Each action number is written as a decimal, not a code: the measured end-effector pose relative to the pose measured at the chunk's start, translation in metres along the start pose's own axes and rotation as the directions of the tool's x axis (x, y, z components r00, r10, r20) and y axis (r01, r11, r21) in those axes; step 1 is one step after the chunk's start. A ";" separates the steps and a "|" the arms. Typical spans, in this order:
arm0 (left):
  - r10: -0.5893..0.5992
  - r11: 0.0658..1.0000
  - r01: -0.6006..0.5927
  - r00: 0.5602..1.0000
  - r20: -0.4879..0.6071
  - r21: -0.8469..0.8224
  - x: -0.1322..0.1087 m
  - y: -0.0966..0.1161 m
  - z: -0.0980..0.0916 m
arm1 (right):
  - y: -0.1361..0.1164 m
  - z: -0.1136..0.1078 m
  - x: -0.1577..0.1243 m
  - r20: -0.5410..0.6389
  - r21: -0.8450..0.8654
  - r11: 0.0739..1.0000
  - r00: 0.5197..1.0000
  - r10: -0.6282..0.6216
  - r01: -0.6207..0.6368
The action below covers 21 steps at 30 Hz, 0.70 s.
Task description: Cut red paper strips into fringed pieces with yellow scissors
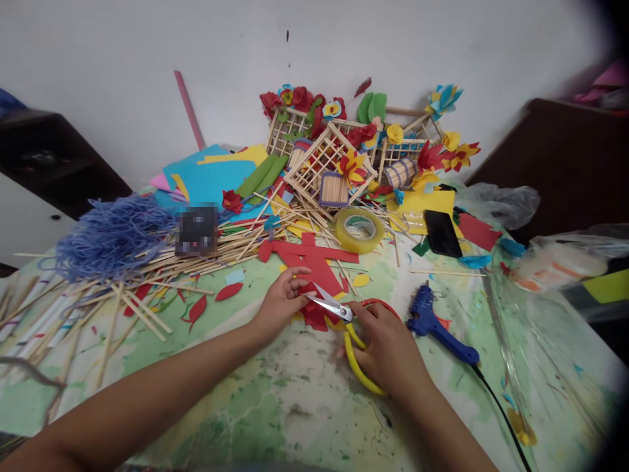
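Note:
My left hand [286, 298] pinches a small piece of red paper [308, 288] between thumb and fingers. In my right hand [388, 347] is a pair of scissors [345, 313] with one red and one yellow handle. The blades are spread, and their tips reach the red piece at my left fingertips. Below and behind the hands lie red paper strips [314, 252] on the table. Several cut red petal shapes [229, 292] lie to the left of my left hand.
A blue glue gun [437, 324] lies right of my right hand, near a black phone [443, 233]. Behind are a tape roll [359, 229], stick frames with paper flowers [330, 164] and thin wooden sticks [246, 239]. Purple yarn [115, 236] is heaped at left.

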<state>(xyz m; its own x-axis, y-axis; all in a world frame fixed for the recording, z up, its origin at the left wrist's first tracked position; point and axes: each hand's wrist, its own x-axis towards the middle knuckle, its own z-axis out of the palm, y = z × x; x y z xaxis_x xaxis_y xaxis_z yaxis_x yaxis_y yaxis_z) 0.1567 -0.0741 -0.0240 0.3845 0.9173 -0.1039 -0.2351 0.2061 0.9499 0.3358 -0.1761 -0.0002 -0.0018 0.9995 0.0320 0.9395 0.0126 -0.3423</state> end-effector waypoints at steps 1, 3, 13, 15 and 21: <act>-0.001 1.000 0.001 1.000 0.003 0.001 0.000 0.000 0.000 | 0.000 0.000 0.000 0.003 0.004 1.000 1.000 0.000 0.000; -0.001 1.000 0.001 1.000 0.004 0.005 0.000 0.000 0.000 | 0.000 0.000 0.000 0.014 0.016 1.000 1.000 -0.002 0.002; -0.004 1.000 0.004 1.000 0.019 -0.012 0.000 -0.001 -0.002 | 0.000 -0.002 -0.001 0.055 0.063 0.998 0.998 0.020 -0.024; -0.004 1.000 0.004 1.000 0.025 -0.014 0.000 -0.001 -0.002 | 0.000 -0.002 -0.001 0.061 0.070 0.997 0.998 0.026 -0.030; 0.005 1.000 -0.004 1.000 0.027 -0.030 0.000 -0.002 -0.003 | 0.000 -0.001 0.000 0.060 0.083 0.996 0.998 0.032 -0.037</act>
<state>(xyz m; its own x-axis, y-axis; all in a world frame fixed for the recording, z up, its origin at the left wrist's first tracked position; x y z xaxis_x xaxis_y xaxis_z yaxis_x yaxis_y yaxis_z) 0.1547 -0.0735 -0.0271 0.4074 0.9087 -0.0910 -0.2634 0.2124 0.9410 0.3360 -0.1766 0.0011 0.0080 0.9993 -0.0352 0.9072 -0.0220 -0.4200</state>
